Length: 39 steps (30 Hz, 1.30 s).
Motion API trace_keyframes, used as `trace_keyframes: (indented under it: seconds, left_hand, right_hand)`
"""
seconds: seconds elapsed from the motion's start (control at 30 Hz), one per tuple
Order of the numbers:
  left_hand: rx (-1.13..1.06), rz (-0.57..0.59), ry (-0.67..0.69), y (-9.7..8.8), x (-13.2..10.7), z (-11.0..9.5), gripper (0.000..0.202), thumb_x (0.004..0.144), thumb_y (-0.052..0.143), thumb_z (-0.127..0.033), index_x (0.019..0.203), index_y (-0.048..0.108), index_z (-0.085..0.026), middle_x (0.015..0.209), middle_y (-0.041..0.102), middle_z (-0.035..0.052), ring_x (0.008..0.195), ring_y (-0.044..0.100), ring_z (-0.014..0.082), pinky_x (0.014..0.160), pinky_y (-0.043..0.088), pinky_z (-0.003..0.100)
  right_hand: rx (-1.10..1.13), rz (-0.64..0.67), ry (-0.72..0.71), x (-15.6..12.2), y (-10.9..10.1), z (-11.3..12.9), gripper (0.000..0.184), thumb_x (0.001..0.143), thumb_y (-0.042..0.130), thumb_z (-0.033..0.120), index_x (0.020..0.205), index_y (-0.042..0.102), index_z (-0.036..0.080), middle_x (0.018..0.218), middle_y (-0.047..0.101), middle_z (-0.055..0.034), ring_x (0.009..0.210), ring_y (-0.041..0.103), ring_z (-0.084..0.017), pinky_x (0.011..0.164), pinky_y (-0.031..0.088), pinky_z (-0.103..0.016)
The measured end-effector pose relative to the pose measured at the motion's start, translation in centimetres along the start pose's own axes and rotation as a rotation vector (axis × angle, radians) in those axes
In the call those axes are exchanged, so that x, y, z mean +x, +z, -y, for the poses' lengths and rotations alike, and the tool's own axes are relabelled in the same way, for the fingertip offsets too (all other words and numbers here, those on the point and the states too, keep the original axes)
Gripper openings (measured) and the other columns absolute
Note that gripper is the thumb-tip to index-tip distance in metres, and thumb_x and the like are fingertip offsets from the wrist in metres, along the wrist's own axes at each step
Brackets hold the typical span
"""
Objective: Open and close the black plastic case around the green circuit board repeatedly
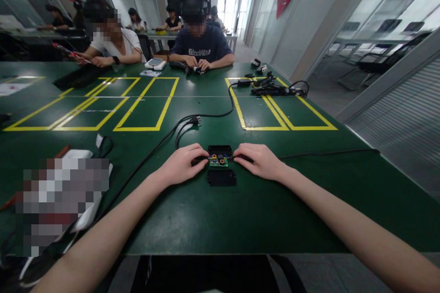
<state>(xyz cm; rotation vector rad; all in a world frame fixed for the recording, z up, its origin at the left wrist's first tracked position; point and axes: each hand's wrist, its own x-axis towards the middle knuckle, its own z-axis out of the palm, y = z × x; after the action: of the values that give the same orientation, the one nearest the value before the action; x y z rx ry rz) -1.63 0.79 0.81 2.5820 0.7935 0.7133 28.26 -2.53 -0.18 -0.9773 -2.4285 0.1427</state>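
Observation:
A small green circuit board [219, 163] with copper-wound coils lies in front of me, at the near edge of an open black plastic case half [220, 149]. Nearer to me, a second black case half [222, 177] rests on the table. My left hand [185, 162] is closed, thumb and fingers pinching a black cable at the board's left end. On the other side, my right hand [256, 159] pinches the black power cable [330, 152] where it meets the board. Blue and yellow wires show between the fingertips and the board.
A power plug [195, 121] on a black cord lies beyond my left hand. Bundled black cables [275, 87] sit at the far right on the green table [192, 219], which has yellow tape outlines. A blurred-out object [65, 201] lies near left. A co-worker [201, 41] sits opposite.

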Motion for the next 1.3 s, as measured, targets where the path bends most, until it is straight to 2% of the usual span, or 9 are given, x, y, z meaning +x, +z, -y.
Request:
trace_keyframes:
  seconds: [0.1, 0.2, 0.43, 0.6, 0.8, 0.93, 1.17, 1.3]
  left_hand:
    - [-0.070, -0.065, -0.014, -0.1, 0.0, -0.5, 0.019, 0.095, 0.059, -0.020, 0.104, 0.074, -0.016, 0.094, 0.074, 0.0062, 0.081, 0.070, 0.0161, 0.073, 0.056, 0.026]
    - [-0.178, -0.103, -0.075, -0.2, 0.0, -0.9, 0.015, 0.090, 0.062, -0.021, 0.095, 0.075, -0.015, 0.085, 0.075, 0.0040, 0.074, 0.069, 0.0139, 0.068, 0.054, 0.023]
    - [-0.351, 0.040, -0.161, -0.1, -0.1, -1.3, 0.008, 0.075, 0.065, -0.017, 0.077, 0.072, -0.013, 0.064, 0.066, -0.0012, 0.057, 0.058, 0.0085, 0.055, 0.045, 0.017]
    - [-0.456, 0.079, -0.199, -0.1, -0.1, -1.8, 0.010, 0.071, 0.065, -0.018, 0.077, 0.071, -0.012, 0.065, 0.066, -0.0007, 0.058, 0.057, 0.0086, 0.054, 0.043, 0.016]
    - [-0.538, 0.175, -0.224, 0.0, -0.3, -2.0, 0.012, 0.069, 0.064, -0.019, 0.076, 0.070, -0.012, 0.065, 0.066, -0.0010, 0.058, 0.057, 0.0090, 0.055, 0.043, 0.017]
    - [-0.507, 0.191, -0.214, 0.2, -0.4, -1.8, 0.010, 0.070, 0.065, -0.019, 0.075, 0.070, -0.013, 0.064, 0.065, -0.0015, 0.057, 0.056, 0.0091, 0.054, 0.042, 0.018]
    - [-0.209, 0.038, -0.148, 0.2, -0.2, -1.3, 0.008, 0.080, 0.064, -0.020, 0.080, 0.072, -0.016, 0.073, 0.070, 0.0005, 0.063, 0.061, 0.0116, 0.061, 0.046, 0.021]
    - [-0.107, 0.002, -0.115, 0.4, -0.3, -0.9, 0.008, 0.083, 0.065, -0.021, 0.082, 0.072, -0.017, 0.075, 0.071, 0.0001, 0.063, 0.062, 0.0117, 0.062, 0.046, 0.021]
  right_hand:
    - [0.043, -0.012, 0.052, 0.0, -0.2, 0.3, 0.019, 0.107, 0.047, 0.029, 0.103, 0.063, 0.019, 0.094, 0.070, -0.0070, 0.076, 0.066, -0.017, 0.068, 0.049, -0.028]
    - [0.135, 0.022, 0.084, 0.1, -0.6, 0.9, 0.017, 0.105, 0.050, 0.028, 0.100, 0.062, 0.019, 0.089, 0.069, -0.0047, 0.071, 0.063, -0.015, 0.066, 0.048, -0.026]
    - [0.308, 0.114, 0.061, 0.0, -0.5, 2.0, 0.021, 0.103, 0.053, 0.029, 0.094, 0.068, 0.017, 0.078, 0.068, -0.0027, 0.062, 0.058, -0.012, 0.061, 0.044, -0.025]
    - [0.359, 0.118, 0.064, -0.3, -0.8, 2.3, 0.019, 0.100, 0.056, 0.030, 0.095, 0.069, 0.017, 0.080, 0.071, -0.0044, 0.064, 0.061, -0.013, 0.061, 0.047, -0.024]
    - [0.345, 0.152, 0.003, -0.2, -1.0, 2.7, 0.021, 0.099, 0.056, 0.031, 0.095, 0.070, 0.016, 0.070, 0.067, -0.0018, 0.053, 0.050, -0.010, 0.057, 0.041, -0.024]
    - [0.260, 0.191, 0.002, 0.0, -0.8, 2.6, 0.019, 0.098, 0.056, 0.029, 0.093, 0.070, 0.016, 0.065, 0.063, 0.0000, 0.053, 0.051, -0.011, 0.058, 0.040, -0.024]
    - [0.087, 0.123, 0.085, 0.1, -0.4, 2.1, 0.017, 0.097, 0.056, 0.028, 0.097, 0.071, 0.019, 0.072, 0.071, -0.0015, 0.056, 0.060, -0.013, 0.058, 0.041, -0.024]
    - [0.006, 0.089, 0.088, 0.1, 0.0, 1.9, 0.017, 0.097, 0.057, 0.027, 0.098, 0.071, 0.018, 0.077, 0.074, -0.0033, 0.057, 0.064, -0.014, 0.057, 0.041, -0.025]
